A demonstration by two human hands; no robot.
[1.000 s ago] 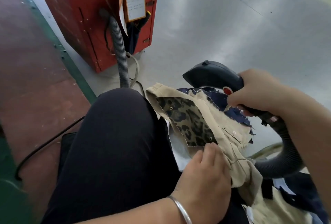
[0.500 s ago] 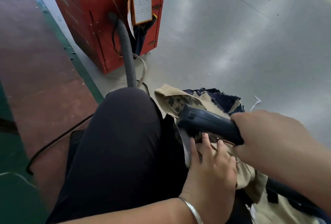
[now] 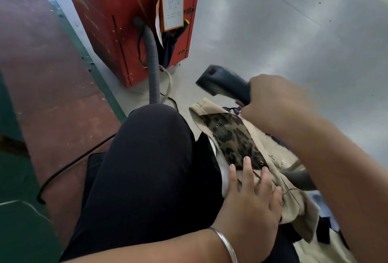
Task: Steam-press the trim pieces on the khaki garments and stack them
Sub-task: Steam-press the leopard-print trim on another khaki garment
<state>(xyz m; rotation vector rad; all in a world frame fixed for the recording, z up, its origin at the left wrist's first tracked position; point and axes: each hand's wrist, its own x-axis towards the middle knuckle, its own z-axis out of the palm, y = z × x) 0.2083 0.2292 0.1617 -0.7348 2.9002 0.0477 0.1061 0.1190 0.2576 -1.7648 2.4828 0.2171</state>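
- The khaki garment (image 3: 287,197) is draped over the lap, pinned flat under the spread fingers of the left hand (image 3: 249,195)
- The leopard-print trim (image 3: 235,138) is seen just beyond those fingertips, below the right hand (image 3: 273,96), which is wrapped round the steamer (image 3: 222,82), lifted clear of the cloth
- The fabric is judged soft, light and prone to sliding; it is best held flat beside the trim, away from the steam

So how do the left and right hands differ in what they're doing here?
The left hand lies flat with straight fingers pressing the khaki garment at the near end of its camouflage trim; the right hand is curled round the steamer handle. The left hand touches the fabric; the right hand holds the steamer head in the air, off the trim. The left hand looks sharp; the right hand and steamer are blurred. Both are bare.
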